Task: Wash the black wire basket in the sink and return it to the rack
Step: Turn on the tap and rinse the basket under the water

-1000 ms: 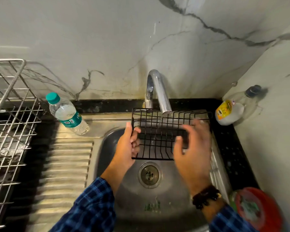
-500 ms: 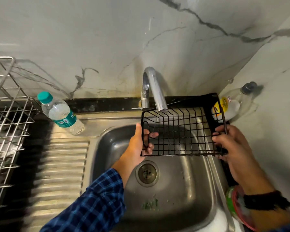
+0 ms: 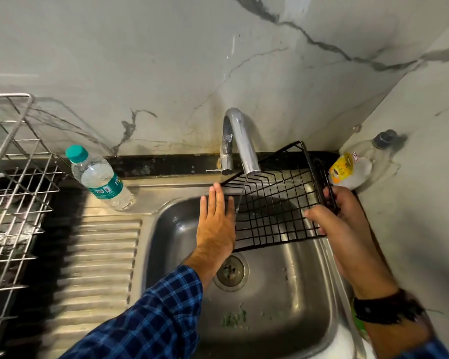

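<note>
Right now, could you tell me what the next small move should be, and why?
Probably rub the flat left hand across the mesh of the black wire basket: a thin stream from the faucet lands near its left edge, the right hand grips its right end, and it hangs tilted over the sink.

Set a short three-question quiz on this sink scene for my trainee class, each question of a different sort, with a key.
1. True or false: the black wire basket rests on the floor of the sink.
2. Of the left hand and the right hand, which has a grip on the basket? A. left B. right C. both
3. Fill in: the bottle with the teal cap stands to the ____ of the tap.
Key: 1. False; it is held up under the tap. 2. B; the left hand lies flat at its end, fingers straight. 3. left.
</note>
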